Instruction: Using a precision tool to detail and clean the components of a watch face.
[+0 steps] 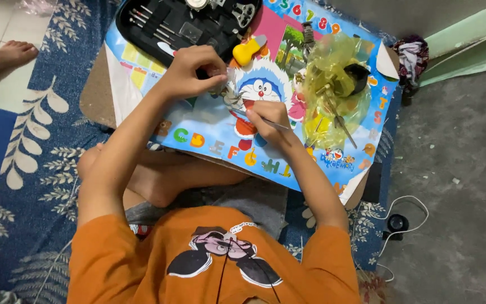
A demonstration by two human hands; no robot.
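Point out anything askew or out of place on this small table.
The colourful poster lies crooked, overhanging the board's edges. A crumpled yellow plastic bag with metal parts sprawls across it, and a tool case hangs off the far edge.

surface: low tabletop (94,95) with a colourful cartoon alphabet top, standing on a blue leaf-patterned rug (40,141) | on it: open black tool case (170,25) at the far edge — yellow-handled tool (247,50) just beside it | crumpled yellow plastic wrap (333,84) with small metal parts
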